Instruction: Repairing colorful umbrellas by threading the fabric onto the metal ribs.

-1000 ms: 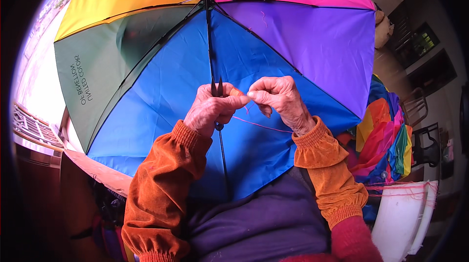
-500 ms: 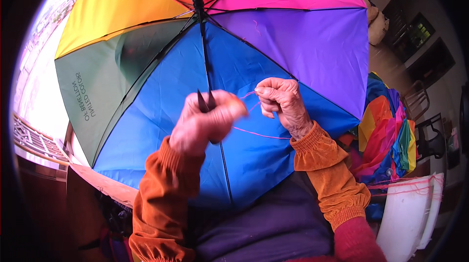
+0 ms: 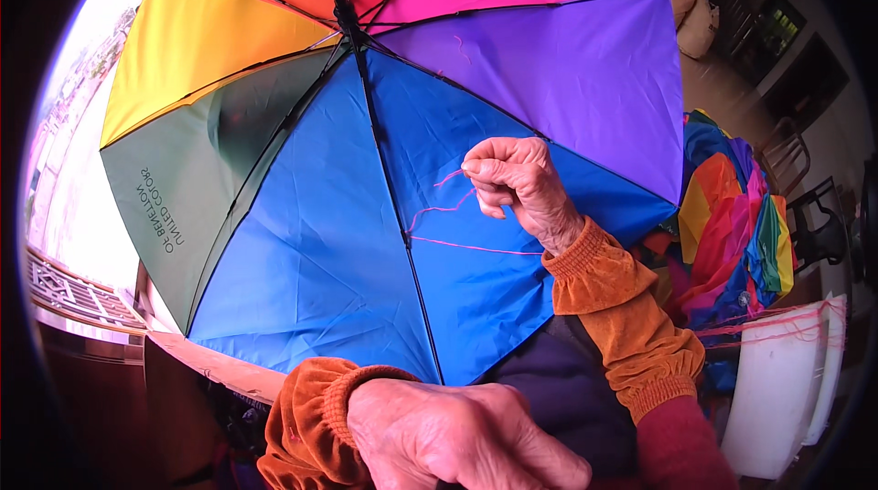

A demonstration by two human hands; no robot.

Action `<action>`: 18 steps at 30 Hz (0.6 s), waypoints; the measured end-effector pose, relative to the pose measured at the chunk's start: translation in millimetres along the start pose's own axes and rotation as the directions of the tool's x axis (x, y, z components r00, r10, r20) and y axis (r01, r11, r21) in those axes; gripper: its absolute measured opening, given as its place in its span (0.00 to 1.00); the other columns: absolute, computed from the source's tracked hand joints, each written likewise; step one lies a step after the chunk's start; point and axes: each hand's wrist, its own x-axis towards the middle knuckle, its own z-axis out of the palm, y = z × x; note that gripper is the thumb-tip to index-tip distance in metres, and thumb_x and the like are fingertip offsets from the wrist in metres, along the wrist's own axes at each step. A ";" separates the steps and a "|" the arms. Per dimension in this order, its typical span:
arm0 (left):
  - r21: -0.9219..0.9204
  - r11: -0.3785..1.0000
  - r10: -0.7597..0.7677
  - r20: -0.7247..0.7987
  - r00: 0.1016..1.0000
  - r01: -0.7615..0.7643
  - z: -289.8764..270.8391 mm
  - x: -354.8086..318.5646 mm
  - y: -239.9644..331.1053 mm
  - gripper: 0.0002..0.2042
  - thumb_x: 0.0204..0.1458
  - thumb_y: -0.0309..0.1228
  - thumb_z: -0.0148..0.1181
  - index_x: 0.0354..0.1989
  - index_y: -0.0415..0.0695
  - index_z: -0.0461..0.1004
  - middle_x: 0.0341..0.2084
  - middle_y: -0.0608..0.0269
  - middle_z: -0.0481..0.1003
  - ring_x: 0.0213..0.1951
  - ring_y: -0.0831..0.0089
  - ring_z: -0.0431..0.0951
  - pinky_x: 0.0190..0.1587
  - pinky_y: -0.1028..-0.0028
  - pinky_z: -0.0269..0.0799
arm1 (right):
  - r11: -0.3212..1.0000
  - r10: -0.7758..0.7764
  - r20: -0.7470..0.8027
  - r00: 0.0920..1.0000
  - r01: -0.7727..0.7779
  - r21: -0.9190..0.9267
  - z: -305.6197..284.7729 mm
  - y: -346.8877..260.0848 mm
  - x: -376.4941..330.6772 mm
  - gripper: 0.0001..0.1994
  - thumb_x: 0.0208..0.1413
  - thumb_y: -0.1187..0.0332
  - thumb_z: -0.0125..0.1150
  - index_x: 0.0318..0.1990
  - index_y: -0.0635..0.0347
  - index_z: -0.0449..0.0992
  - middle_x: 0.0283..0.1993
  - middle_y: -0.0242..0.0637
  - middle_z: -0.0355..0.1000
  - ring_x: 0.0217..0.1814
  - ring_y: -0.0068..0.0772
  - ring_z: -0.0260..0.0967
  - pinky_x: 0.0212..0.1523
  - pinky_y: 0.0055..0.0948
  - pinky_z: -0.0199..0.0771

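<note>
Between thumb and forefinger, my right hand (image 3: pixel 521 181) pinches the end of a pink thread (image 3: pixel 439 209). A short tail pokes out left of the pinch; the rest loops down to a rib of the open umbrella (image 3: pixel 293 252) and runs right toward my sleeve. The umbrella's inside faces me, with multicoloured panels and black ribs; its blue panel lies beneath my right hand. Low over my lap, my left hand (image 3: pixel 457 431) is curled, its back toward me. A dark sliver shows beneath it, but what the fingers hold is hidden.
At the right lies a heap of multicoloured umbrella cloth (image 3: pixel 732 225). A white stool-like piece (image 3: pixel 782 389) draped with pink threads stands below it, near a dark chair (image 3: pixel 819 220). A metal railing (image 3: pixel 78 293) borders the bright opening at left.
My left hand, which had dark pointed blades sticking out of its fist, has dropped from beside the thread to my lap. My right hand keeps its pinch; the umbrella sits slightly differently in view.
</note>
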 end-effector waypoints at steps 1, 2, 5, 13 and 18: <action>0.084 0.995 -0.050 -0.122 0.991 0.060 -2.4 -2.6 2.3 0.05 0.47 0.23 0.52 0.32 0.35 0.70 0.25 0.56 0.67 0.25 0.67 0.68 0.26 0.75 0.63 | 1.000 0.001 0.001 1.000 -0.001 -0.023 1.3 -0.4 -0.2 0.05 0.50 0.75 0.55 0.27 0.68 0.73 0.15 0.28 0.60 0.11 0.15 0.47 0.12 0.20 0.52; 0.159 0.979 -0.088 -0.247 0.965 0.130 -5.0 -5.2 4.8 0.04 0.46 0.23 0.53 0.30 0.36 0.70 0.24 0.57 0.67 0.24 0.68 0.68 0.26 0.75 0.62 | 0.999 0.003 0.002 1.000 -0.003 -0.047 2.6 -0.5 -0.5 0.05 0.50 0.75 0.55 0.27 0.68 0.73 0.15 0.28 0.59 0.11 0.15 0.47 0.12 0.20 0.52; 0.314 0.874 -0.122 -0.596 0.794 0.371 -15.8 -12.2 12.8 0.03 0.42 0.22 0.58 0.26 0.37 0.71 0.19 0.61 0.67 0.20 0.73 0.66 0.24 0.78 0.61 | 0.997 0.009 0.009 1.000 -0.009 -0.082 5.2 -1.3 -2.4 0.05 0.49 0.74 0.56 0.27 0.68 0.73 0.14 0.27 0.59 0.11 0.15 0.47 0.12 0.20 0.52; 0.409 0.526 0.181 -0.910 0.372 0.746 -65.0 -47.5 -23.1 0.06 0.35 0.19 0.64 0.20 0.38 0.71 0.15 0.67 0.65 0.17 0.82 0.62 0.21 0.80 0.58 | 0.990 0.039 -0.001 0.999 -0.039 -0.134 9.9 -0.5 -2.5 0.06 0.49 0.73 0.58 0.26 0.68 0.72 0.14 0.26 0.58 0.12 0.14 0.47 0.12 0.19 0.51; 0.551 0.406 0.277 -0.834 0.476 0.729 -75.8 -59.1 -39.3 0.06 0.36 0.19 0.63 0.21 0.38 0.70 0.15 0.68 0.65 0.18 0.82 0.62 0.21 0.80 0.59 | 0.984 0.055 0.018 0.998 -0.051 -0.171 10.3 -0.6 -1.8 0.06 0.49 0.73 0.57 0.27 0.68 0.72 0.14 0.26 0.58 0.12 0.14 0.47 0.12 0.18 0.50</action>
